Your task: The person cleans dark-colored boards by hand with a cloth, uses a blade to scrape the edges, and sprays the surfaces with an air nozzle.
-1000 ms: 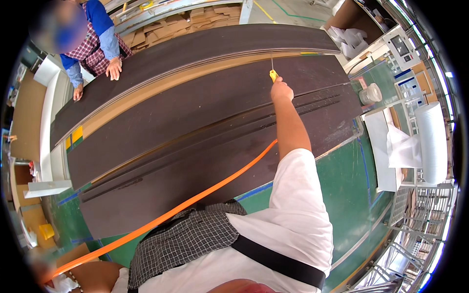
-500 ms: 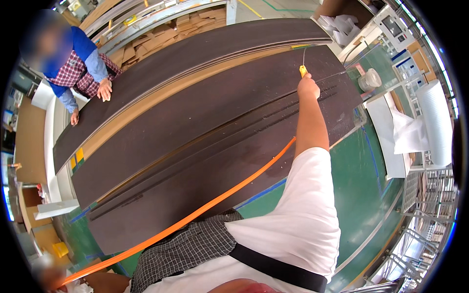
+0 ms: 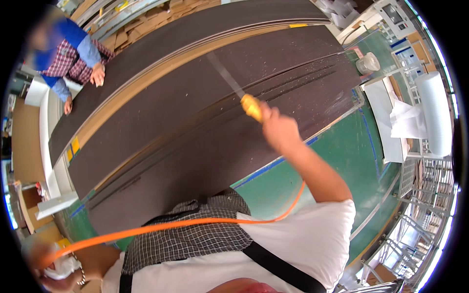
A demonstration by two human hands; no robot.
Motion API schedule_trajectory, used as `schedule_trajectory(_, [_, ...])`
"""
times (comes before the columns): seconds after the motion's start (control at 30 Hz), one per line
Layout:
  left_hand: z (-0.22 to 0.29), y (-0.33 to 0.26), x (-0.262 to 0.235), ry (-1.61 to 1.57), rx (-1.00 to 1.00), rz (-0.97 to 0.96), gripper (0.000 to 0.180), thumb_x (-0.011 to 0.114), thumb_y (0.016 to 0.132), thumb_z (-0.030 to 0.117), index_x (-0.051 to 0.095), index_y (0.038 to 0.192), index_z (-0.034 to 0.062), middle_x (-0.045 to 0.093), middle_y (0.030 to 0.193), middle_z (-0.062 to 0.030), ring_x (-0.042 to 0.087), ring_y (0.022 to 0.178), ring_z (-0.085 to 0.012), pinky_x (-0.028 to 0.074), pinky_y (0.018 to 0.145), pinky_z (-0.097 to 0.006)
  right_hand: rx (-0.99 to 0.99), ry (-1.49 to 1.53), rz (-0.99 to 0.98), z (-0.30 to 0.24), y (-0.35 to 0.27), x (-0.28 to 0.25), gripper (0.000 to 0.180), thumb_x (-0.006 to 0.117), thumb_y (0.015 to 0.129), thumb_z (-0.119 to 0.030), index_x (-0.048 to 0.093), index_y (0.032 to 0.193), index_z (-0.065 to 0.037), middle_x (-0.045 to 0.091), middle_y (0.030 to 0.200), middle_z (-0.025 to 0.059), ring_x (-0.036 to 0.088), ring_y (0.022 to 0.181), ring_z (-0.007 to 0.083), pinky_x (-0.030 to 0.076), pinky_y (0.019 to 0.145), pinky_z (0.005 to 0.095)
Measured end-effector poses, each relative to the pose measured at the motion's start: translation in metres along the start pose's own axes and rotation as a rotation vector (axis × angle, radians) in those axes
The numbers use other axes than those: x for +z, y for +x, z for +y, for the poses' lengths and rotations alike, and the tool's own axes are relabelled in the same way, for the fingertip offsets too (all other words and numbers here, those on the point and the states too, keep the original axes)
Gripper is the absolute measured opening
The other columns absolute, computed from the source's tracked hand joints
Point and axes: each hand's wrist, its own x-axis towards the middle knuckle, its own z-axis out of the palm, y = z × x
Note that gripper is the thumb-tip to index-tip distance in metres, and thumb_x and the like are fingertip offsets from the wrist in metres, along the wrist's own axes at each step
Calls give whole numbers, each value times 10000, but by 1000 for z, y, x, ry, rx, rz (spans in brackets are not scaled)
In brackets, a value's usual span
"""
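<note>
My right hand is closed round the yellow handle of an air blow gun. Its long thin nozzle points away and to the left, blurred, over long dark brown panels dotted with pale specks. An orange air hose shows by my right elbow and crosses in front of my checked apron to the lower left. There my left hand, partly blurred, is closed round the hose. A crumpled white thing lies against that hand, by a beaded bracelet; its kind is unclear.
At the far left a co-worker rests both hands on the farthest panel. A white bucket stands past the panels' right end. A roll of white wrap is at the right. Green floor lies beside me.
My right hand has come nearer and left with the blow gun, whose nozzle now points far left. The hose has dropped from over the panels to across my body. My left hand shows more.
</note>
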Motion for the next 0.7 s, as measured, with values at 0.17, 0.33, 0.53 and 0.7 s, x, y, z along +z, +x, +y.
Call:
schedule_trajectory(0.17, [-25,-5,-40,-248,-175,-123,286,545,953,334,484,797,102,416,654,-20,393,545,-134,316,443,-272,-400,192,-234,-97,-109,-62,615,592,804,-86,414,1388,-13,581,841,116,635,550,232,507,448,335])
schedule_trajectory(0.33, [-48,-7,-101,-561,-404,-271,275,610,927,347,506,822,116,432,688,-38,394,617,-152,331,500,-285,-512,216,-516,-178,-128,-133,669,578,806,-56,370,1442,-30,593,860,142,635,559,254,513,457,339])
schedule_trajectory(0.53, [-68,-7,-221,-698,-498,-225,259,612,923,341,558,851,99,437,714,-55,389,654,-168,313,534,-306,-729,220,-345,-335,-90,-183,628,578,817,-65,394,1415,-5,599,851,155,664,631,275,535,501,372])
schedule_trajectory(0.7, [-106,-11,-375,-508,-171,-116,266,585,871,300,613,900,37,524,745,-101,502,670,-244,395,587,-380,-734,225,-342,-441,-65,-172,524,552,850,-77,406,1350,-27,619,913,183,677,691,345,561,574,407])
